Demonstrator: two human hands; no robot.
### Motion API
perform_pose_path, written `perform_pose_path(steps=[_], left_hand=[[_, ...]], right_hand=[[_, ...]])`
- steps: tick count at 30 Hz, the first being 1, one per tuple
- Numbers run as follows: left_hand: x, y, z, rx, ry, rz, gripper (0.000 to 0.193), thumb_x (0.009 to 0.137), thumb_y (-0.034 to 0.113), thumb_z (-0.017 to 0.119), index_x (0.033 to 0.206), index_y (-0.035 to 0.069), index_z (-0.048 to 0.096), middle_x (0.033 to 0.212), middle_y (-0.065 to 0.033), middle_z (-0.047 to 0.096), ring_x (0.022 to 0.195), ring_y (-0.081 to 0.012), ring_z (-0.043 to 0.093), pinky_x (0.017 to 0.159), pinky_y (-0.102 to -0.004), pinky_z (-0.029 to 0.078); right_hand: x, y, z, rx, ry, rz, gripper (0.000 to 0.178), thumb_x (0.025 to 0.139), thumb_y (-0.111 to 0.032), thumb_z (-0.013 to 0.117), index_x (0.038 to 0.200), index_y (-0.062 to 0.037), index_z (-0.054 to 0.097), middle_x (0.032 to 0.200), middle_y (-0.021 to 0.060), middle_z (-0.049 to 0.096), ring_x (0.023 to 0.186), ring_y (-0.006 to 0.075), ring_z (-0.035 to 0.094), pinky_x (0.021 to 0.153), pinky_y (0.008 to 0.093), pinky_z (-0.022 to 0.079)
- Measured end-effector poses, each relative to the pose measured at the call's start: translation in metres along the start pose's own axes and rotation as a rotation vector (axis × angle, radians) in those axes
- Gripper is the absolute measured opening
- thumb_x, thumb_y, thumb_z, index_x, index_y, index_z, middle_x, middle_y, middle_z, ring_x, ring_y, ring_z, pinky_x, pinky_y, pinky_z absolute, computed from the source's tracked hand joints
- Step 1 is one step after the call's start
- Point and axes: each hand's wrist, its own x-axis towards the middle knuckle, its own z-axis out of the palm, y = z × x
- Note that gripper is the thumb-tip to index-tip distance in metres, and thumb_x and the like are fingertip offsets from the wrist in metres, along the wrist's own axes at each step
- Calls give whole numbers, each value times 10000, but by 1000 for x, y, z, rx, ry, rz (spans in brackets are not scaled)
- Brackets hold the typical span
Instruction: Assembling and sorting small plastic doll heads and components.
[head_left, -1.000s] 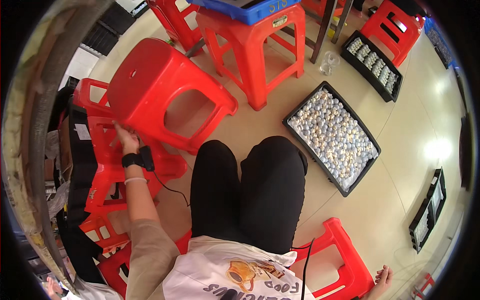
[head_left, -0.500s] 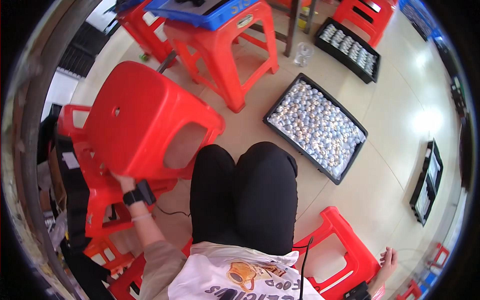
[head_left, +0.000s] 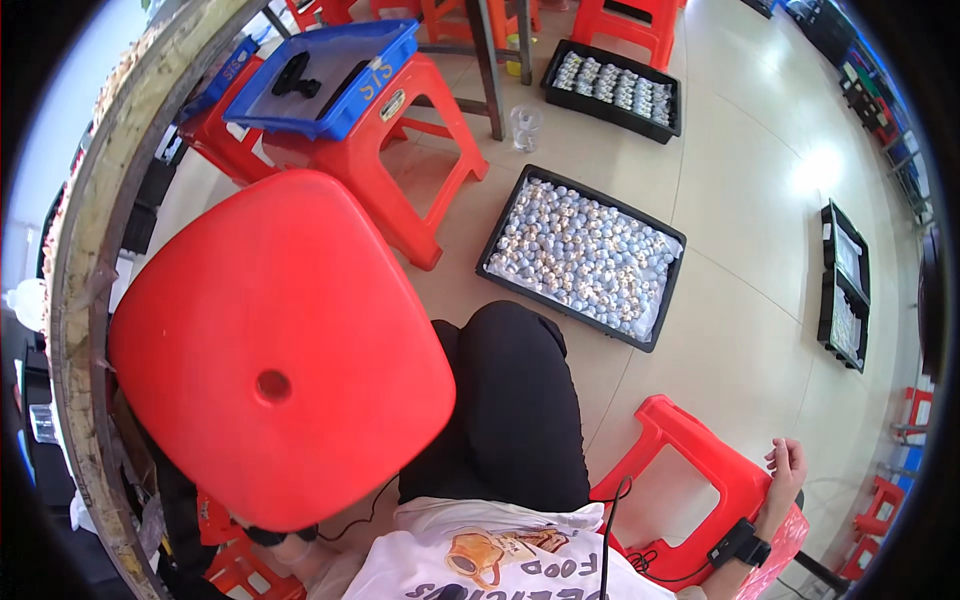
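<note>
A red plastic stool [head_left: 290, 340] is raised close in front of me on the left, its square seat with a round hole facing up. My left hand is hidden behind its near edge; only the left forearm [head_left: 300, 550] and a dark wrist strap show there, and the hand appears to carry the stool. At the lower right, my right hand [head_left: 787, 458] is held out with loosely bent fingers and nothing in it. It is nearest to another red stool [head_left: 680, 440]. A black strapped device [head_left: 738, 545] with a cable sits on my right wrist.
A black tray [head_left: 590, 255] full of small blue-white round pieces lies on the floor ahead. Another black tray [head_left: 615, 92] holds rows of similar pieces. A clear cup [head_left: 526, 128] stands nearby. A blue tray [head_left: 325, 80] rests on a red stool [head_left: 430, 150]. More black trays [head_left: 845, 285] lie right.
The red stool on the left has been lifted and brought nearer, now covering my left hand and my left leg. My view has shifted leftward. My right hand stays out to the side.
</note>
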Motion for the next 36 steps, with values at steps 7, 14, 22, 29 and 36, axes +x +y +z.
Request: perform_pose_path(steps=[7, 14, 22, 29, 36], left_hand=[[-25, 29, 28, 161, -131, 88, 411, 975, 321, 394, 1170, -28, 490, 1036, -71, 601, 868, -189, 569, 710, -306, 463], [-73, 77, 22, 331, -163, 203, 417, 980, 325, 389, 1159, -36, 494, 1024, -69, 605, 855, -181, 571, 698, -302, 460], [-125, 149, 1, 547, -104, 345, 425, 985, 330, 382, 1147, -46, 498, 1012, -67, 610, 839, -171, 572, 684, -297, 457], [-193, 218, -2, 751, -30, 424, 434, 991, 333, 376, 1136, -55, 502, 1000, -66, 614, 826, -163, 573, 671, -293, 455], [-236, 353, 79, -135, -223, 18, 296, 974, 212, 455, 1095, -37, 559, 901, -77, 591, 785, -155, 556, 666, -279, 435]], right_hand=[[3, -12, 13, 67, -26, 9, 160, 879, -141, 565, 847, 1, 629, 672, 15, 551, 615, 71, 499, 550, 210, 377], [0, -8, 7, 38, -4, -1, 171, 859, -167, 582, 835, -6, 634, 628, 9, 547, 586, 68, 486, 542, 215, 374], [1, -11, 11, 13, -7, -12, 169, 861, -169, 580, 833, -13, 637, 632, 4, 553, 590, 66, 510, 538, 220, 383], [-4, -17, 15, 8, 25, -12, 163, 865, -141, 559, 832, -3, 639, 642, 21, 569, 574, 74, 517, 523, 222, 386], [-2, -16, 15, 48, 29, -64, 170, 865, -155, 570, 812, -7, 635, 619, 17, 567, 563, 75, 518, 518, 233, 391]])
